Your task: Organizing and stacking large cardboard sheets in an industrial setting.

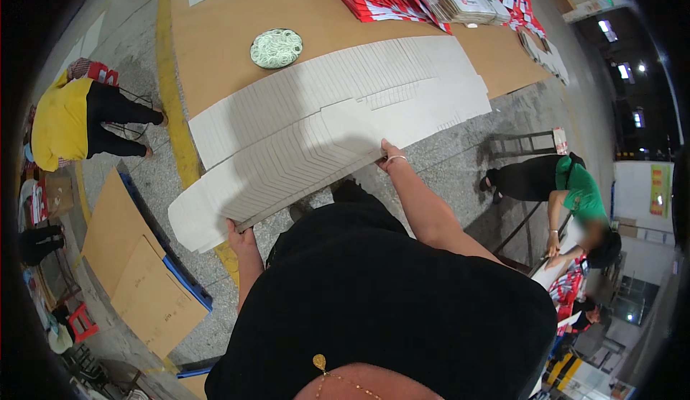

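A fanned spread of pale grey cardboard sheets (pixel 287 163) lies overlapping in front of me, its near edge reaching past the table's edge. My left hand (pixel 242 238) is closed on the near left edge, with the thumb on top and the other fingers hidden below. Further right, my right hand (pixel 390 154), with a bracelet at the wrist, grips the same near edge, thumb uppermost. More grey sheets extend beneath and behind the spread toward the right end of the table.
The brown-topped table (pixel 208 48) carries an oval dish of pale green rings (pixel 276 48), red-and-white printed sheets (pixel 374 1) and a printed stack (pixel 460 1). Brown cardboard (pixel 144 270) lies on a blue-edged support at left. People in yellow (pixel 61 123) and green (pixel 586 188) are nearby.
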The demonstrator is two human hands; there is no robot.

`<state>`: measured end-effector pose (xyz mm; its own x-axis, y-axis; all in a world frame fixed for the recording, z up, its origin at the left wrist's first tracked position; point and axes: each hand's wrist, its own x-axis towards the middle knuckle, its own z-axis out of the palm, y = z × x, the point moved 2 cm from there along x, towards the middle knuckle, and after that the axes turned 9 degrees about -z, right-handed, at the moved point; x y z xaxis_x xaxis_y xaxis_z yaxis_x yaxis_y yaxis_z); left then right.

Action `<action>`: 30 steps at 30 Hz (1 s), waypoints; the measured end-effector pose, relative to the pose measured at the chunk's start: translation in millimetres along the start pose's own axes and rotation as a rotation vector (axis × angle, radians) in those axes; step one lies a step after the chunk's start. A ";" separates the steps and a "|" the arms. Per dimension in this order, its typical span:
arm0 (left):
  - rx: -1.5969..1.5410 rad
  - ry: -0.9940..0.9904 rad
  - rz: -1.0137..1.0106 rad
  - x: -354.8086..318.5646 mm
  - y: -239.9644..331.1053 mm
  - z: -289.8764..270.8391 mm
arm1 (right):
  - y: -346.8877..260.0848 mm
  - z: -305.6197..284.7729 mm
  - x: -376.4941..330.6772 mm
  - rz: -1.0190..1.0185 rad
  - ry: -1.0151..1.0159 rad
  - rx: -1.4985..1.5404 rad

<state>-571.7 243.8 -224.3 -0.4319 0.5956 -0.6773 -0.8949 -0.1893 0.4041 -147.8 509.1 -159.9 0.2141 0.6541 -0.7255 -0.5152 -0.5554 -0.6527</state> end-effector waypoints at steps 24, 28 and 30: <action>0.440 0.295 -0.192 -124.9 18.0 33.4 | 13.5 -29.1 -7.0 0.091 -0.031 0.283; 0.768 0.359 0.046 -144.3 17.2 26.8 | 3.5 -65.9 -8.9 0.093 0.039 0.199; 0.899 0.457 0.228 -137.3 5.6 35.6 | -9.9 -109.1 -14.1 0.086 0.025 0.059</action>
<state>-513.4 188.7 -107.1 -0.7502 0.2299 -0.6200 -0.4529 0.5045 0.7351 -55.2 449.4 -166.9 0.1870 0.5919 -0.7840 -0.5807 -0.5771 -0.5742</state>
